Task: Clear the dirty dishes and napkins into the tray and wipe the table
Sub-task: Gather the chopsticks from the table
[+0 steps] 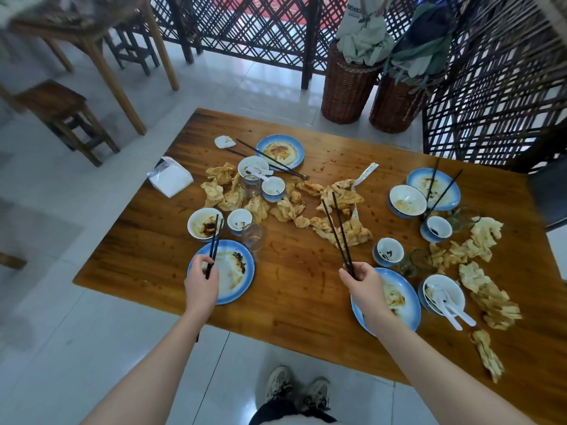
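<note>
While left hand (201, 288) and right hand (365, 285) each pinch a chopstick pair (339, 234), bunch both into one fist; tray seemingly out of view.

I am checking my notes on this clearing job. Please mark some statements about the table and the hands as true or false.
1. The left hand and the right hand each grip black chopsticks. True.
2. The table is wiped clean. False: stained napkins and dirty plates lie on it.
3. A tray stands on the table. False: no tray is in view.
4. Two white spoons lie in the near right bowl. True.
</note>
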`<action>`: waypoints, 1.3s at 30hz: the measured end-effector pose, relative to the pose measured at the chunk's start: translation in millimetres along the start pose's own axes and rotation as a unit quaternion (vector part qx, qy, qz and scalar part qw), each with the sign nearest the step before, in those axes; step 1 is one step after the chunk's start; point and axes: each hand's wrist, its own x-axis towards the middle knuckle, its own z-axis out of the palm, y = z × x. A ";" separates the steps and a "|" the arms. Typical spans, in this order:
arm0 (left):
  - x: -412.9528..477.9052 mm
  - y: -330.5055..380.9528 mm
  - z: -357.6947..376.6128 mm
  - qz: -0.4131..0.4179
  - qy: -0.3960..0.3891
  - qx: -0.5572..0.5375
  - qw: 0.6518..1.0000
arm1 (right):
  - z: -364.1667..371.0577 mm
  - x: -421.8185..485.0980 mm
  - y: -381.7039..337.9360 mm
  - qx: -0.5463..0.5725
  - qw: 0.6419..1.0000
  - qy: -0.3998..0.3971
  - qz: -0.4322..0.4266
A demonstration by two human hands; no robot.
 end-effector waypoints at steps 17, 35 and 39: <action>29.9 75.2 10.8 0.096 -0.027 0.008 0.995 | -45.0 39.2 -23.8 -0.004 1.000 -0.019 -0.011; 255.0 176.6 30.5 0.175 -0.173 0.134 0.960 | 8.3 102.5 -58.5 0.007 0.993 0.116 0.026; 302.8 184.4 48.7 0.171 -0.230 0.156 0.945 | 15.3 109.9 -62.6 0.008 0.990 0.135 0.045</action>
